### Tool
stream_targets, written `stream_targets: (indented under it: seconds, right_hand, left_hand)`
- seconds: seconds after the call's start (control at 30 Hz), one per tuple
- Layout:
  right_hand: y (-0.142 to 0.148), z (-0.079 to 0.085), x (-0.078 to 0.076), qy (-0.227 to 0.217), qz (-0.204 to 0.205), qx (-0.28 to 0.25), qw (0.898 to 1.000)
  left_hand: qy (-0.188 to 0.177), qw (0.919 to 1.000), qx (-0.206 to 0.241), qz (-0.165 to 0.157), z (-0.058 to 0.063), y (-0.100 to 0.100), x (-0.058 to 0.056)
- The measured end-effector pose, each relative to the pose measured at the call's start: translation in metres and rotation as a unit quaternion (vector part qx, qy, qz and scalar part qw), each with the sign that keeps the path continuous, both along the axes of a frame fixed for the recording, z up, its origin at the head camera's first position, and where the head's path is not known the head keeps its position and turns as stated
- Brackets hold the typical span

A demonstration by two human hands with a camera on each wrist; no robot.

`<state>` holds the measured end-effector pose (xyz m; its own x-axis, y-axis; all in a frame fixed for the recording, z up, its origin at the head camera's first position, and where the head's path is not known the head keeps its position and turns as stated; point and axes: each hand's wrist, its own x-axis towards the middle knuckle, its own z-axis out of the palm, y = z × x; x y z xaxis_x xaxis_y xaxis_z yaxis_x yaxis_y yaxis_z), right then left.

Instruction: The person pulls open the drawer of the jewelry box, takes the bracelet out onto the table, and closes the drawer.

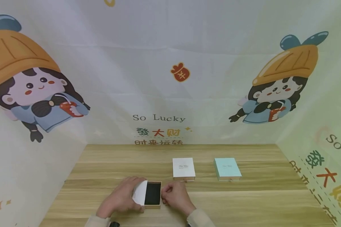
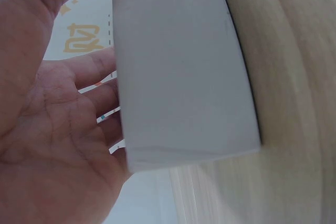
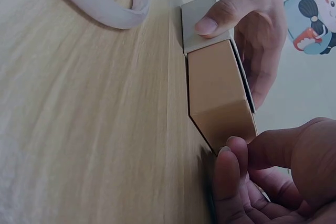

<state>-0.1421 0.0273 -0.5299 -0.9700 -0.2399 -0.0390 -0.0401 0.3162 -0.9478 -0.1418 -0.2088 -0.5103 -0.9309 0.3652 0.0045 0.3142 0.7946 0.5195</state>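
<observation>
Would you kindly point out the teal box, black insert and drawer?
Teal box [image 1: 228, 169]: head view, on its top.
Black insert [image 1: 152, 194]: head view, on its middle.
Drawer [image 3: 215, 80]: right wrist view, on its side wall.

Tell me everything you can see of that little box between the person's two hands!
The box looks like stiff card: a white sleeve around a tan drawer, with a flat black insert or lining inside. The drawer is partly out, toward the right hand. It all lies flat on the wood-grain table. The left hand grips the sleeve, thumb on the near side; the right hand pinches at the drawer's outer end, the exact grip hidden.
</observation>
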Motion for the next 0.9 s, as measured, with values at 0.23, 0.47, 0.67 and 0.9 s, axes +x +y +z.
stream_targets:
  seconds: [0.23,0.47,0.67,0.9]
  right_hand:
    - [-0.007,-0.003,-0.003,-0.004,0.007,-0.003,1.0]
    - [-0.015,-0.001,-0.001,-0.014,0.008,-0.017,1.0]
    - [-0.025,0.003,-0.001,-0.021,0.006,-0.005,1.0]
    - [-0.034,0.003,-0.002,-0.021,0.01,-0.009,1.0]
  left_hand:
    - [0.003,1.0,-0.003,0.002,-0.001,-0.001,-0.001]
    - [0.001,1.0,-0.006,-0.007,0.001,0.0,-0.001]
    - [-0.004,0.9999,-0.008,-0.005,0.002,0.0,-0.001]
    - [0.005,0.9999,-0.007,-0.011,0.0,-0.001,-0.002]
